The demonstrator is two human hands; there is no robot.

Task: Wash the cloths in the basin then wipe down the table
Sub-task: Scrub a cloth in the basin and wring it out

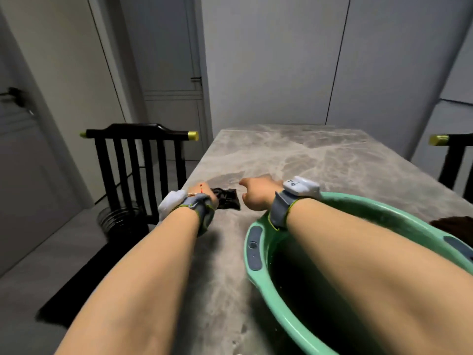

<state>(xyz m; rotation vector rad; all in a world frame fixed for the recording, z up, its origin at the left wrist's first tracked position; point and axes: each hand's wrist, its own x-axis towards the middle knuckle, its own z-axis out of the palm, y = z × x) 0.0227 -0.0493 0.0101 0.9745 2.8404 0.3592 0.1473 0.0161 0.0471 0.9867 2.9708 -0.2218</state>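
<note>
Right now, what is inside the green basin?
The green basin looks dark inside, probably with water, but no cloth is visible there. The right forearm covers much of its interior, so something could lie hidden under it.

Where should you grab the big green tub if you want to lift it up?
Grip the green basin by its rim, at the grey handle pad on the near left side and the matching pad across on the right. Come from both sides with two hands; it is wide, round and looks to hold water, so one hand would probably tip it.
</note>
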